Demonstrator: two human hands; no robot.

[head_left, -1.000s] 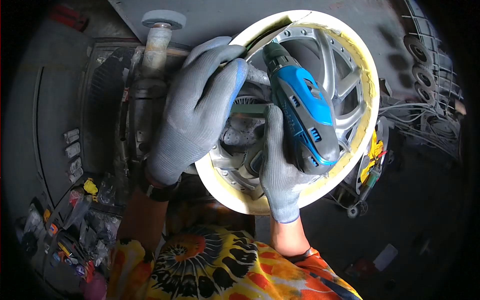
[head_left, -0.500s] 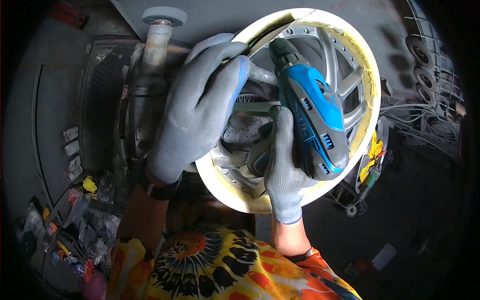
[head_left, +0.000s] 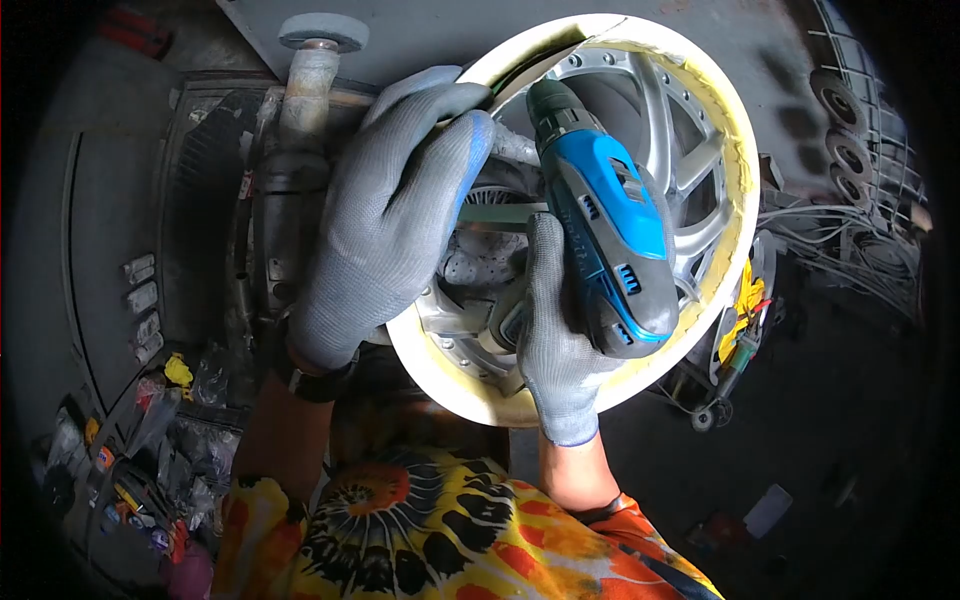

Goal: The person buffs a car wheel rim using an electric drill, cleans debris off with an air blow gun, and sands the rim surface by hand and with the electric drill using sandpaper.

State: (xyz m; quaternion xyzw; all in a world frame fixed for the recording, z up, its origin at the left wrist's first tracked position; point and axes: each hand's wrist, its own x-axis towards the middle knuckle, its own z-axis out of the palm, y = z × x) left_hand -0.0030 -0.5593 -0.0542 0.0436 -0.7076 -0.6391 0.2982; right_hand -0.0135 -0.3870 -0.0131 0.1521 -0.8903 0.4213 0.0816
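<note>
A spoked alloy wheel point(head_left: 742, 190), its outer lip covered in pale yellow, is tilted in front of me. My gloved left hand point(head_left: 385, 220) is closed round the wheel's upper left edge, with its fingertips partly hidden. Beside those fingers, a thin dark strip with a light edge point(head_left: 535, 68) curves along the inside of the lip. A blue and black cordless drill point(head_left: 612, 215) is gripped in my gloved right hand point(head_left: 562, 340), over the wheel's spokes. The chuck points up towards the strip; whether its tip touches anything I cannot tell.
Behind the wheel's left side stands a machine with a round grey disc point(head_left: 323, 32) on top. Discs point(head_left: 840, 105) hang on a wire rack at right, above tangled cables point(head_left: 850, 235). A green-bodied tool point(head_left: 738, 362) lies lower right. Bags and clutter point(head_left: 170, 450) fill the lower left.
The drill and my right hand have shifted slightly left, the drill turning a little. The wheel and my left hand have moved slightly left too. Both grips stay the same.
</note>
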